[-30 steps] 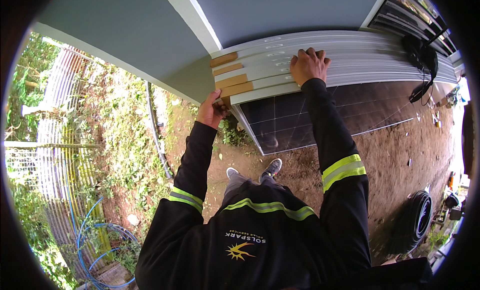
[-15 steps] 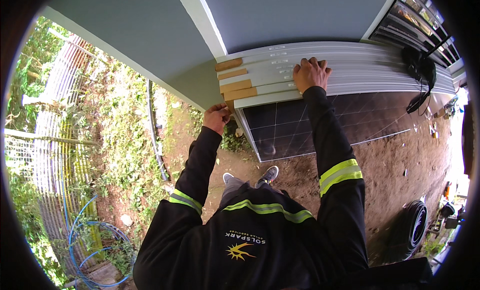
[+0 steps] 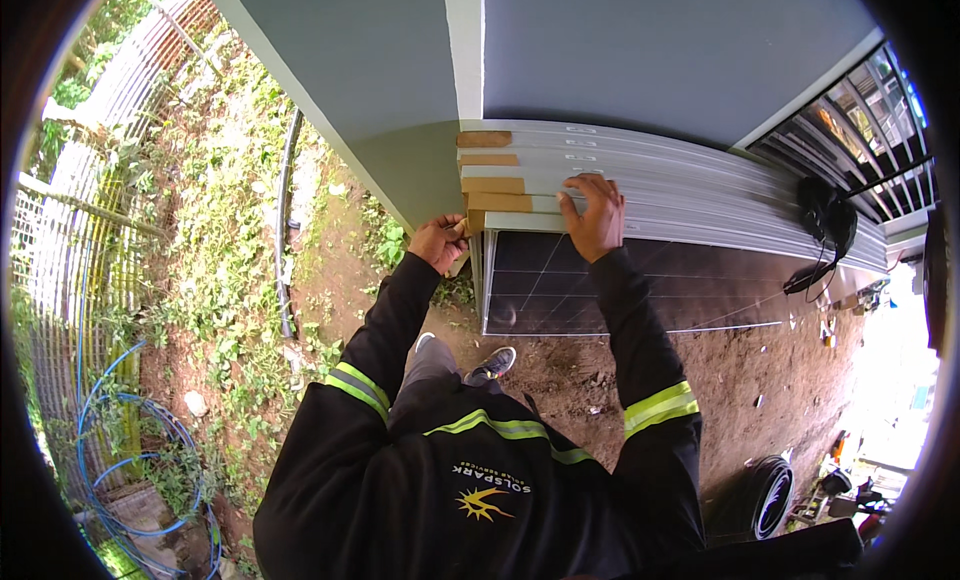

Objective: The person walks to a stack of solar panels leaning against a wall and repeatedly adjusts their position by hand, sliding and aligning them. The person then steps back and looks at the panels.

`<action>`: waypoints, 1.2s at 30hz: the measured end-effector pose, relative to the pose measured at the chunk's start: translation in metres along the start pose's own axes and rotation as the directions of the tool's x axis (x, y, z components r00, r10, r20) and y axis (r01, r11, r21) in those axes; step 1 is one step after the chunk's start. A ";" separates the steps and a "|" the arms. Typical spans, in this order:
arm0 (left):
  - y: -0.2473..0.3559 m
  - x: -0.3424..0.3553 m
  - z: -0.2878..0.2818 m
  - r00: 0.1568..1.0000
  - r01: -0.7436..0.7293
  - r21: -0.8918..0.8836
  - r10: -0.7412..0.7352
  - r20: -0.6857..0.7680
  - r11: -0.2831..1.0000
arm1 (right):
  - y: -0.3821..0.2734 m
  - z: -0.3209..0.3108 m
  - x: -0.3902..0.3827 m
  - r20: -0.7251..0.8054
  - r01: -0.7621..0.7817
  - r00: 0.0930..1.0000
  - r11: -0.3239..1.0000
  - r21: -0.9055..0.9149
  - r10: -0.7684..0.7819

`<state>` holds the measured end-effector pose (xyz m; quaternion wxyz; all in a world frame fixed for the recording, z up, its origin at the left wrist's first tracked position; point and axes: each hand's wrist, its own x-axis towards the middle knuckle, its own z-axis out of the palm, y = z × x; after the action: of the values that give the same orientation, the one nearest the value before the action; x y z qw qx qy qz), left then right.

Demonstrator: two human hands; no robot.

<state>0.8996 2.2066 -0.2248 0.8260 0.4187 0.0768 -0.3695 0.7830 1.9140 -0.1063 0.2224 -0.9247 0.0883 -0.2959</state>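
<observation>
Solar panels (image 3: 690, 212) stand on edge, side by side, just ahead: the left hand (image 3: 438, 246) pinches a brown strip (image 3: 497, 202) at their near left corner, the right hand (image 3: 599, 222) rests loosely curled on their top edges, and a grey wall (image 3: 650, 55) rises behind.

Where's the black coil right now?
Head view, lower right: the black coil sits on the dirt, just right of the person's right sleeve and nearer the picture's bottom than the stacked panels.
</observation>
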 end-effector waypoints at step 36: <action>0.021 -0.015 0.013 0.994 -0.054 0.696 -0.032 0.109 0.716 | -0.030 0.026 -0.005 -0.290 -0.393 0.913 0.804 -0.446 0.286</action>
<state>0.9006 2.2125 -0.1969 0.6124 0.6779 -0.1174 -0.3893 0.7954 1.9514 -0.1141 0.0170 -0.8829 0.3488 -0.3138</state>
